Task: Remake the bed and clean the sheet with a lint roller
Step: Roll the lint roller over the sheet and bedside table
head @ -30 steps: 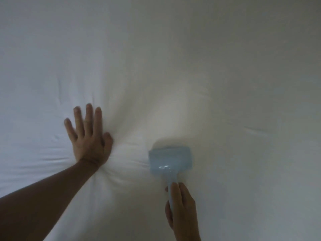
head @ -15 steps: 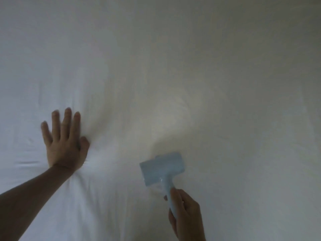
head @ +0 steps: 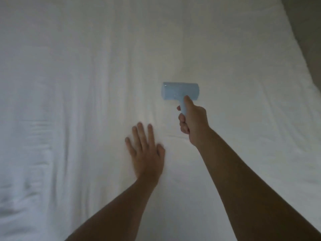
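Head view: lint roller beyond both hands.

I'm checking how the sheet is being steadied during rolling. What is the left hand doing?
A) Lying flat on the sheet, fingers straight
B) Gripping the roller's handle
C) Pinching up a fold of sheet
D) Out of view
A: the left hand lies flat with straight fingers on the white sheet, while the right hand grips the blue lint roller.
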`<state>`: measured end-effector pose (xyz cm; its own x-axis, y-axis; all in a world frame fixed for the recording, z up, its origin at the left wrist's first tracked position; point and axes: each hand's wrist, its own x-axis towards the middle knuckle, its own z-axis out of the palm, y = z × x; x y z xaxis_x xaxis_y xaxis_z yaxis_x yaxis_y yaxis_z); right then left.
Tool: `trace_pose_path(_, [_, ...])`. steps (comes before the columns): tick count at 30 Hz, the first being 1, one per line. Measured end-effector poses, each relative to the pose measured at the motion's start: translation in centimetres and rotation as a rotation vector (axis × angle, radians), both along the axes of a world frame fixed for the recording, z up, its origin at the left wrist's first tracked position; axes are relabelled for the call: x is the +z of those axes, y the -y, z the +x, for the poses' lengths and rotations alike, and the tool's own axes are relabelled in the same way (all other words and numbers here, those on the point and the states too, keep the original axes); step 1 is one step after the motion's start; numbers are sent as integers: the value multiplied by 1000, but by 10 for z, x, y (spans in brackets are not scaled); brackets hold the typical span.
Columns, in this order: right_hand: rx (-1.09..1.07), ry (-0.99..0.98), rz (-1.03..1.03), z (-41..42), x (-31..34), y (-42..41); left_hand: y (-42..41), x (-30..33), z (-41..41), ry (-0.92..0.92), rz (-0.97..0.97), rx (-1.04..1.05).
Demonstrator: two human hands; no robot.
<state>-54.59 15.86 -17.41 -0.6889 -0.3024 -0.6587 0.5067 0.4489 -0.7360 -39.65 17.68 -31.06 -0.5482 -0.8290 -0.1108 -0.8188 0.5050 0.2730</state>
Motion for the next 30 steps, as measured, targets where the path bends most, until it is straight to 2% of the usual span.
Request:
trace_pose_path(5, [68,17,100,-25,-39,-25,1,-19,4,-60,-40,-16])
trace_pose_path(11, [30,98,134,51,-51,-153,-4,-18,4,-6,-33,-8])
trace_pose_path(15, [80,115,204,103,-56,-244,-4,-22,1,9,-59,10])
trace_pose_path(19, [164,52,241,109,-53,-281,-7,-21,-1,-1,-103,11])
trace_pose_path(22, [166,-3,188,74,-39,-281,-15,-6,-2,17,-81,67])
trace_pose_path(25, [91,-117,99,3,-29,-261,-67,8,-53,-49,38,390])
trace_pose_path(26, [66,-142,85,-23,-29,-251,-91,10,-74,-32,44,356])
trace_pose_path(29, [14,-121,46,-102,-26,-212,-134,-7,-99,33,-31,24])
trace_pose_path(30, [22,-123,48,-127,-28,-200,-131,-14,-99,27,-54,29])
